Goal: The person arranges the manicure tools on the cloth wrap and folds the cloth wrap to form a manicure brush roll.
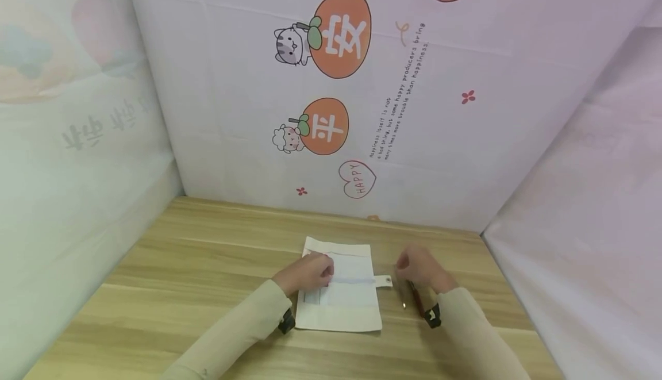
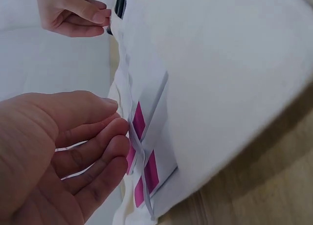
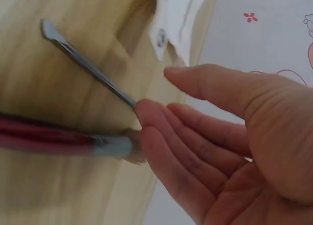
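A white fabric case (image 1: 351, 318) lies opened out on the table, with a snap strap (image 1: 383, 281) at its right side. Over its left part is my left hand (image 1: 307, 272). In the left wrist view this hand (image 2: 73, 151) has loosely bent fingers beside the case's edge, near pink-marked pieces (image 2: 151, 171); no object shows between thumb and fingers. To the right of the case, my right hand (image 1: 421, 268) is low over the table. A slim metal tool (image 3: 90, 66) has its far end at the fingertips, with the thumb apart. Beside it lies a red-handled brush (image 3: 49, 137).
The wood-grain table (image 1: 207, 265) is bounded by a printed white sheet (image 1: 248, 138) at the back and by white sheets at both sides. A dark band (image 1: 433, 315) sits on the right wrist, another (image 1: 287, 321) on the left.
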Available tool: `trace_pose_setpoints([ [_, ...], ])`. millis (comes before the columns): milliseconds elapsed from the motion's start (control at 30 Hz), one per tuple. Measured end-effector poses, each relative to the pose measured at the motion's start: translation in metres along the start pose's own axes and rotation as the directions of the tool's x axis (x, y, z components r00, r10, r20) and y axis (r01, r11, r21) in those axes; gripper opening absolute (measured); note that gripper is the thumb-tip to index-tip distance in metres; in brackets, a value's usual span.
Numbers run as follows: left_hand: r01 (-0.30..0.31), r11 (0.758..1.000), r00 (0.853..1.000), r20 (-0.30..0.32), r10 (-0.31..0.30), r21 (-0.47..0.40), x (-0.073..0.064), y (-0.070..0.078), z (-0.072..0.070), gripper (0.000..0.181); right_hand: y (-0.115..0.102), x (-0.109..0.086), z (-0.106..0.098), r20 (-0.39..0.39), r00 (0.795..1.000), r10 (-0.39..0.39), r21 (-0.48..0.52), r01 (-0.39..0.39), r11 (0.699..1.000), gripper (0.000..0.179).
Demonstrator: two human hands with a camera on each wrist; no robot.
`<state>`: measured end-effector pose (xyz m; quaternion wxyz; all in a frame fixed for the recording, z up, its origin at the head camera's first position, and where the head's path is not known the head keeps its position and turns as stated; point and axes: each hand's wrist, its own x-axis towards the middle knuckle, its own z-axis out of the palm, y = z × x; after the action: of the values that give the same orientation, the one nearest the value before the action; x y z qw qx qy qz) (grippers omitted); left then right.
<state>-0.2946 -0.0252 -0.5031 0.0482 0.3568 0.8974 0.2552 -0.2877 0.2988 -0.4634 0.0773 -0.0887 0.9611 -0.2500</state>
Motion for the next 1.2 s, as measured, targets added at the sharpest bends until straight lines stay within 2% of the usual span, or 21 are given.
trace_pose_setpoints([
  [200, -0.003, 1.000, 1.000, 0.026, 0.002, 0.024, 0.005, 0.002, 0.004, 0.007, 0.001, 0.000, 0.014, -0.045, 0.998, 0.033, -0.042, -0.035, 0.999, 0.012],
  [300, 0.008, 0.999, 0.999, 0.033, -0.009, 0.034, 0.007, 0.002, 0.005, 0.007, 0.001, 0.002, 0.016, -0.045, 0.998, 0.041, -0.078, -0.045, 0.996, 0.014],
  [467, 0.020, 1.000, 0.999, 0.044, -0.020, 0.020, 0.009, 0.007, 0.005, 0.011, -0.002, 0.006, 0.017, -0.035, 0.997, 0.063, -0.139, -0.067, 0.988, 0.009],
  [567, 0.016, 1.000, 0.998, 0.054, -0.017, 0.011, 0.009, 0.013, 0.003, 0.013, -0.005, 0.008, 0.017, -0.031, 0.995, 0.098, -0.150, -0.101, 0.983, 0.013],
  [700, 0.015, 0.999, 0.998, 0.060, -0.018, 0.052, 0.009, 0.019, 0.002, 0.011, -0.009, 0.012, 0.016, -0.014, 0.985, 0.171, -0.118, -0.172, 0.978, 0.027],
  [833, 0.029, 0.995, 0.997, 0.063, -0.035, 0.091, 0.010, 0.018, 0.005, 0.008, -0.012, 0.013, 0.015, 0.007, 0.973, 0.230, -0.105, -0.228, 0.968, 0.021],
  [1067, 0.025, 0.996, 0.999, 0.044, -0.029, 0.081, 0.014, 0.014, 0.008, 0.007, -0.018, 0.013, 0.015, -0.026, 0.975, 0.220, -0.123, -0.221, 0.967, 0.017],
  [1200, 0.010, 0.997, 1.000, 0.026, -0.012, 0.079, 0.014, 0.013, 0.008, 0.011, -0.014, 0.015, 0.019, -0.041, 0.973, 0.228, -0.131, -0.232, 0.964, 0.019],
])
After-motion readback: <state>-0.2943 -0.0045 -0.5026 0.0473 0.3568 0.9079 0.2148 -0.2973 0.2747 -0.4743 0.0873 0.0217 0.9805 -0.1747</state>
